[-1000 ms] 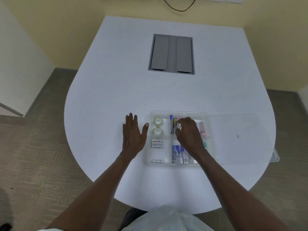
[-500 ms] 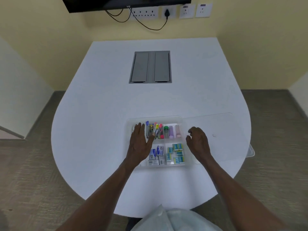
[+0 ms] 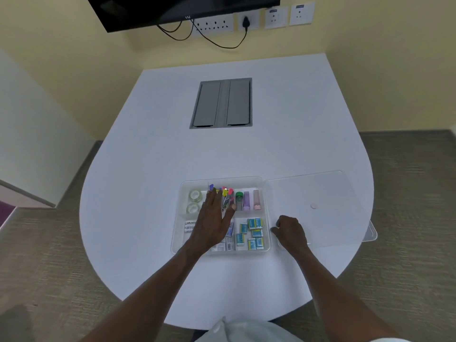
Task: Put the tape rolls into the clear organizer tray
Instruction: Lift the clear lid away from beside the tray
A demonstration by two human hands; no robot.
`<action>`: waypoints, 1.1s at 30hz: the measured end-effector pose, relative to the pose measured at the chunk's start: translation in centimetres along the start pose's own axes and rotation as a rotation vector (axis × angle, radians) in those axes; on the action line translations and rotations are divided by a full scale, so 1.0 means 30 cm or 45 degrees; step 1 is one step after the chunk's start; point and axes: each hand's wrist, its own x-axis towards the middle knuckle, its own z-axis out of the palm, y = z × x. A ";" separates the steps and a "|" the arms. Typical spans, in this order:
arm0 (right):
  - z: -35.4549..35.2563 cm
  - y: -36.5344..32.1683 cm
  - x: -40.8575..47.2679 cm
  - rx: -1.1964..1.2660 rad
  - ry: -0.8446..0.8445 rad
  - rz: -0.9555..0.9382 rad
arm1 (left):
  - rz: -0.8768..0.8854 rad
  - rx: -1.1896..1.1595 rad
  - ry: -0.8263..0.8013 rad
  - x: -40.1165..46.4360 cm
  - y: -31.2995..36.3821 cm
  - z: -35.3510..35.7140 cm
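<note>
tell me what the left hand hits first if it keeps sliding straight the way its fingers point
Probably the bunch of markers: the left hand lies flat over the clear organizer tray, fingers aimed at them and seemingly already at their near ends. Height is unclear, so it might pass above them.

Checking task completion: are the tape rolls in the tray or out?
In. Both tape rolls sit in the far-left compartment of the clear organizer tray, just left of the left hand.

The only mark that can be made out is a small pale logo, like "vu", on the lower edge of the black screen [image 3: 182,11] at 12 o'clock. Printing on the small boxes [image 3: 251,233] in the tray is too blurred to read.
</note>
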 end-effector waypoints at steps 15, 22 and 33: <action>0.000 -0.075 -0.009 -0.162 0.017 0.031 | 0.056 -0.007 -0.063 0.022 0.023 0.012; 0.014 -0.055 -0.029 -0.298 0.287 -0.055 | 0.056 -0.011 -0.103 0.017 0.021 -0.002; -0.224 -0.188 -0.051 -0.427 0.628 0.056 | 0.056 -0.096 -0.126 0.060 0.076 -0.047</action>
